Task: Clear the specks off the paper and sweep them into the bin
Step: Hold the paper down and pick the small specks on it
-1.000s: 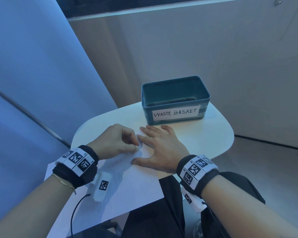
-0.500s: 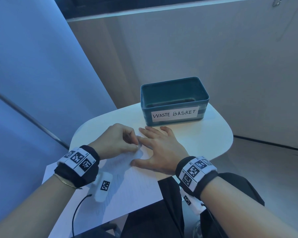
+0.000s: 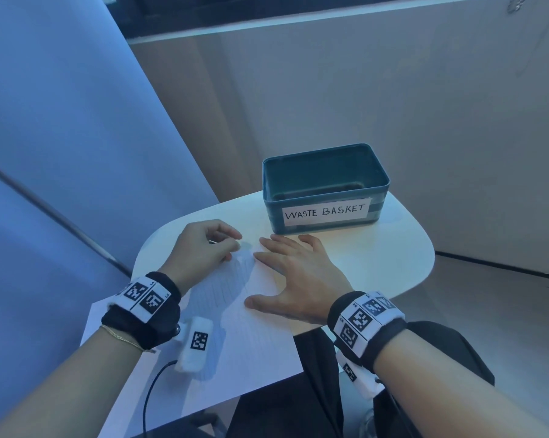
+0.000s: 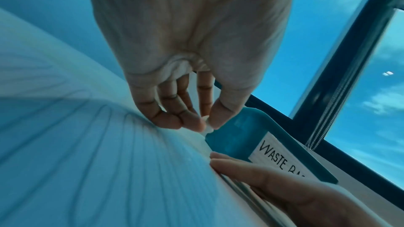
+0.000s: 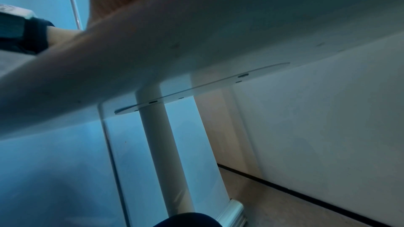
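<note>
A lined white paper [image 3: 251, 336] lies on the small white table [image 3: 377, 263] and overhangs its near edge. My left hand [image 3: 235, 245] curls over the paper's far corner. In the left wrist view, thumb and forefinger of the left hand [image 4: 206, 124] pinch a small white tip where the paper [image 4: 109, 161] rises to them. My right hand [image 3: 285, 273] lies flat and spread on the paper's right edge, and its fingers [image 4: 262, 175] rest just before the bin. The teal bin [image 3: 325, 188] labelled WASTE BASKET stands behind both hands. No specks are visible.
The bin [image 4: 240, 137] sits close to the pinching fingers. The right wrist view looks under the tabletop [image 5: 218, 32] at its white pedestal leg [image 5: 161, 135]. A wall stands behind the table and a glass panel to the left. A wrist sensor with a cable [image 3: 197, 343] lies on the paper.
My left hand has drawn slightly left, so a small gap now shows between its fingertips and my right index finger. The right hand stays flat on the paper.
</note>
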